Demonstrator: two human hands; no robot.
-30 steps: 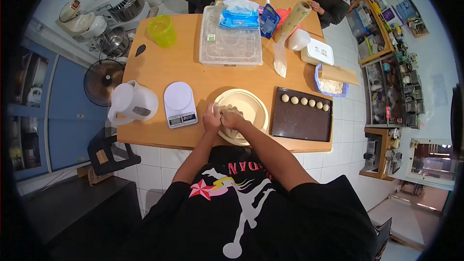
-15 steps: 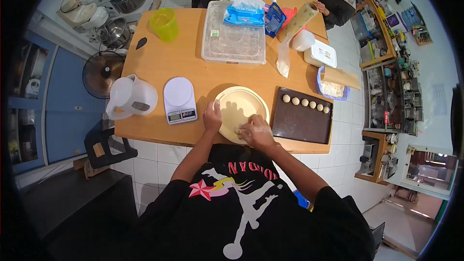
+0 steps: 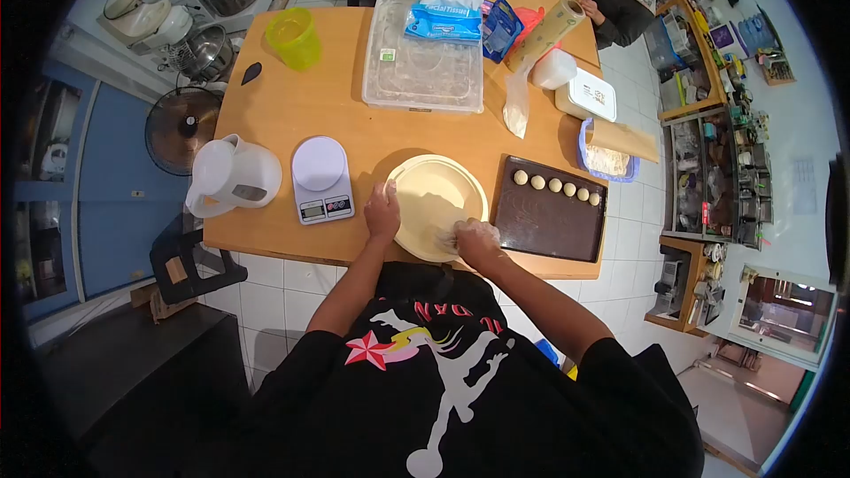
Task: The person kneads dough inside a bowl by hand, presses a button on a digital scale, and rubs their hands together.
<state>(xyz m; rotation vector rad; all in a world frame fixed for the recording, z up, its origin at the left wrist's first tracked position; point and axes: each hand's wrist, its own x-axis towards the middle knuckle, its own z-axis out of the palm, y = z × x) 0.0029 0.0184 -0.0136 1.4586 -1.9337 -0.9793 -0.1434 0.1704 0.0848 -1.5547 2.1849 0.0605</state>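
Observation:
A cream-coloured round bowl (image 3: 429,159) stands near the table's front edge. At its left rim my left hand (image 3: 382,211) is closed, gripping the edge. My right hand (image 3: 478,241), whitened with flour, is closed over the bowl's lower right rim, with fingertips on the inner side. What lies under those fingers is hard to make out; a pale patch and a shadow show inside the bowl. To the right is a dark baking tray (image 3: 549,221) with a row of several small dough balls (image 3: 555,185) along its far side.
A kitchen scale (image 3: 320,179) and white jug (image 3: 237,179) stand left. Behind are a clear plastic box (image 3: 421,80) bearing a tissue pack (image 3: 444,21), a yellow-green cup (image 3: 294,39), a white tub (image 3: 586,95) and a flour basket (image 3: 609,162). Another person (image 3: 620,2) sits at the far right.
My right hand has moved from inside the bowl outward to its right rim. My left hand keeps its hold on the left rim. The view has shifted slightly.

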